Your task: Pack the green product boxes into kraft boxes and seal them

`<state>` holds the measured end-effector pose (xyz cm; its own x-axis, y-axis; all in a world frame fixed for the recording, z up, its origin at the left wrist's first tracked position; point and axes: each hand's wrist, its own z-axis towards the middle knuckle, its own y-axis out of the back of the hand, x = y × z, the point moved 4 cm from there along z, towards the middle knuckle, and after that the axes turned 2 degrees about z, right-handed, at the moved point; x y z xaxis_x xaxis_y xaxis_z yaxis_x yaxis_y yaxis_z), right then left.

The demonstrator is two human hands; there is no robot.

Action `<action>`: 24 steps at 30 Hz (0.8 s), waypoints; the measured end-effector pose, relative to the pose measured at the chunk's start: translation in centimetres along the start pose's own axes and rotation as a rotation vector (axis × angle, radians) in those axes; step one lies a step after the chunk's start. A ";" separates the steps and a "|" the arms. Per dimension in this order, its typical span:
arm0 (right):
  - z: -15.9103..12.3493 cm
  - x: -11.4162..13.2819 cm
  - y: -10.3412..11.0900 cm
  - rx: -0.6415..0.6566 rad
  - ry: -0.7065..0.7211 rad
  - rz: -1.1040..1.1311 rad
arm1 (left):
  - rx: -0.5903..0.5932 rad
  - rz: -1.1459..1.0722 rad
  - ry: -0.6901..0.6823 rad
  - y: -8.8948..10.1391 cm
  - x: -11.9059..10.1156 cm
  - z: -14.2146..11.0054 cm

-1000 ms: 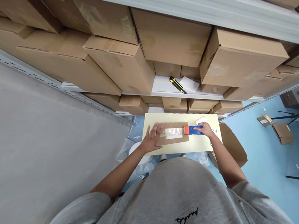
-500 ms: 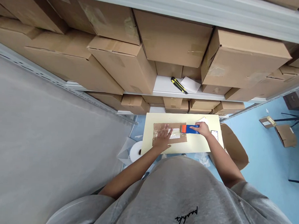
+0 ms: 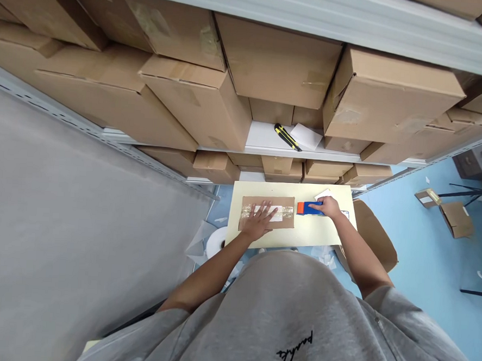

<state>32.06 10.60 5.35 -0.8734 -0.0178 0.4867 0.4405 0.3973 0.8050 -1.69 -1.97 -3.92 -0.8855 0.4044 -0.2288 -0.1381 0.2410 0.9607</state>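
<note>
Near the left edge of the tabletop (image 3: 303, 234), in the head view, a cardboard parcel (image 3: 286, 223) lies under the flat, spread left hand (image 3: 257, 223); toward the right edge, the right hand (image 3: 328, 206) grips a blue-and-orange tape dispenser (image 3: 310, 208). Even palm pressure should bed the tape (image 3: 288, 211) best.

I have left hand (image 3: 258, 222) spread flat, facing down; right hand (image 3: 329, 206) curled in grip; bare forearms (image 3: 361, 256) extended forward.
</note>
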 end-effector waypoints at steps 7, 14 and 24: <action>0.3 -0.4 -0.3 0.117 -0.060 -0.104 | -0.051 0.018 -0.030 -1.2 0.5 0.4; 1.3 0.6 -0.4 0.161 -0.044 -0.273 | -0.085 -0.005 -0.040 -1.3 0.7 0.4; 3.5 3.9 -0.4 0.268 -0.063 -0.453 | -0.068 0.007 -0.025 -1.3 0.3 0.6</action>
<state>27.74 13.54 5.75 -0.9782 -0.1904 0.0825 -0.0451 0.5833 0.8110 -1.54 -1.63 -5.38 -0.8754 0.4280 -0.2246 -0.1620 0.1781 0.9706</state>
